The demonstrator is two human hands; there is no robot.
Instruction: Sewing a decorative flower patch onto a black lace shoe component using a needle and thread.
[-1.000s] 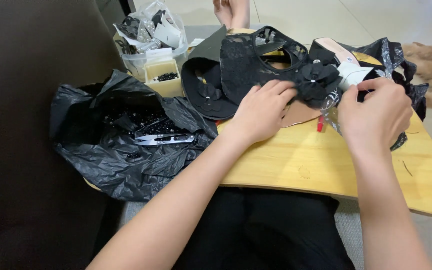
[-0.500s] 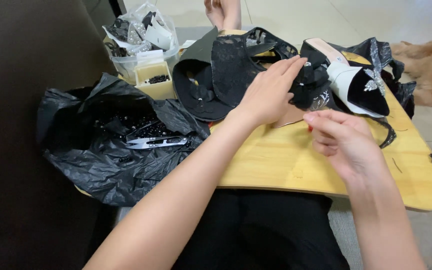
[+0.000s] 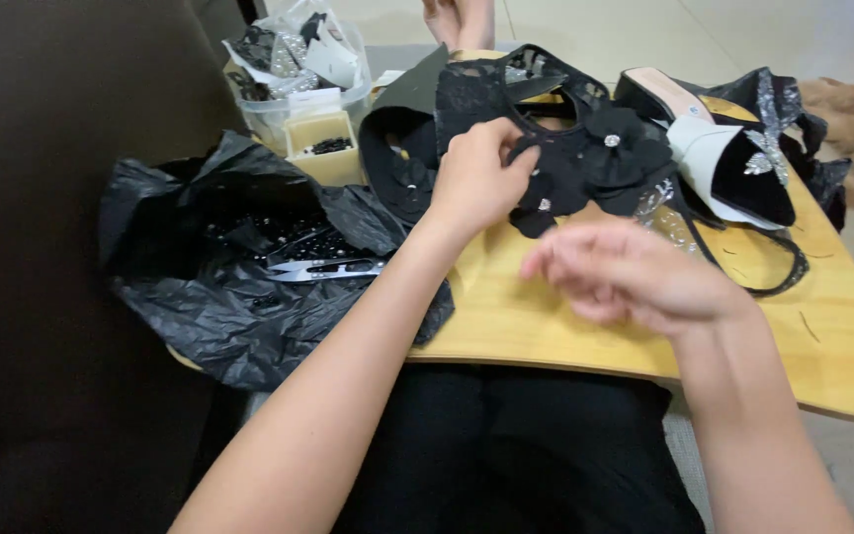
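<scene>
My left hand [image 3: 481,178] pinches the edge of a black lace piece [image 3: 570,148] with fabric flowers and small shiny stones, which lies on the wooden lap tray [image 3: 644,326]. My right hand [image 3: 635,272] hovers above the tray, blurred, fingers loosely curled toward the left; whether it holds anything small cannot be told. Right of the lace sits a white and black shoe [image 3: 724,163] with a sparkly ornament.
A crumpled black plastic bag [image 3: 239,267] at the left holds small dark beads and metal thread snips [image 3: 323,269]. Behind it stand a clear tub of scraps [image 3: 294,59] and a small yellowish box [image 3: 323,148]. Another person's foot [image 3: 452,20] shows at the top.
My right hand has pulled back from the shoe and lace toward me and to the left. My left hand has shifted from lying flat on the lace to pinching its edge.
</scene>
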